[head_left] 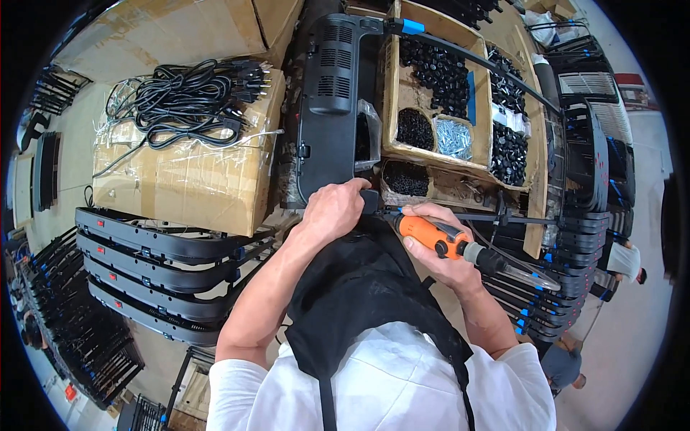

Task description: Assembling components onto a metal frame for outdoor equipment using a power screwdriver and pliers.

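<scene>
A long black plastic housing [325, 147] with vent slots lies before me, joined to a dark metal frame. My left hand [334, 210] is closed at its near right corner, with the fingertips pressed on the end; what lies under them is hidden. In my right hand [447, 248] is an orange power screwdriver [424, 234], gripped round its body and lying roughly level. Its front end points left, towards the corner by my left fingers. A clear hose [533, 277] runs from its rear to the right.
A cardboard bin [390, 108] of black caps and screws stands at the far right of the housing. Coiled black power cords [187, 100] lie on a carton [208, 176] at left. Curved black frames are stacked on both sides. Other people are at far right.
</scene>
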{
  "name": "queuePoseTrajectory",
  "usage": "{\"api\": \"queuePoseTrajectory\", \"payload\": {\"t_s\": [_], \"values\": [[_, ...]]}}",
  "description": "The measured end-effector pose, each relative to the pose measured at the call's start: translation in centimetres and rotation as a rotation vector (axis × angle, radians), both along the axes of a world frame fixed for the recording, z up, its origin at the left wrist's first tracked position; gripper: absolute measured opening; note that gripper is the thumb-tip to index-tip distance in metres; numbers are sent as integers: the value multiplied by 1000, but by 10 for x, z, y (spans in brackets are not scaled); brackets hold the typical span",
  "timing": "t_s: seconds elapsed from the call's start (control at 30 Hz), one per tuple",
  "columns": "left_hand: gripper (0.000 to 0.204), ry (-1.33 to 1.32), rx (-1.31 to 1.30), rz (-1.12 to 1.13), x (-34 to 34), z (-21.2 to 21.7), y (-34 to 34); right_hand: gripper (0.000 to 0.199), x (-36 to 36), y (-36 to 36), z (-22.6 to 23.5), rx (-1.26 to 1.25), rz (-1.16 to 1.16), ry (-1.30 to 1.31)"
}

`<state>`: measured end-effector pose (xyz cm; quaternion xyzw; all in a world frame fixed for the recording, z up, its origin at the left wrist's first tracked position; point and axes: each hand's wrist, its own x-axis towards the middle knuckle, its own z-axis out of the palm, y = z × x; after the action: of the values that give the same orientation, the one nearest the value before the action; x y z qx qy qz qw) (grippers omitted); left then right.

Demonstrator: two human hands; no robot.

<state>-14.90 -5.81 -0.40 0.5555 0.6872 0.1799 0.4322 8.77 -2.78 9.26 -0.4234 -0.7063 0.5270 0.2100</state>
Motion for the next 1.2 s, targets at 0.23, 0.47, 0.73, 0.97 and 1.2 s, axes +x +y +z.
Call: {"api": "queuePoseTrajectory", "payload": {"t_s": [0.23,0.47,0.73,0.97,1.2], "values": [[37,-78,51,40,-3,-3,-10,40,-22,7,3,55,122,-120],[22,-1191,-222,512,-14,-4,-59,36,-27,19,3,73,242,-104],[21,-1459,-275,847,10,-23,-105,34,-28,19,-1,44,298,-107],[30,-1466,-280,979,33,-25,-104,38,-32,15,7,-4,288,-180],[35,-1702,-389,1161,42,-20,-96,44,-26,-8,17,-3,254,203]]}}
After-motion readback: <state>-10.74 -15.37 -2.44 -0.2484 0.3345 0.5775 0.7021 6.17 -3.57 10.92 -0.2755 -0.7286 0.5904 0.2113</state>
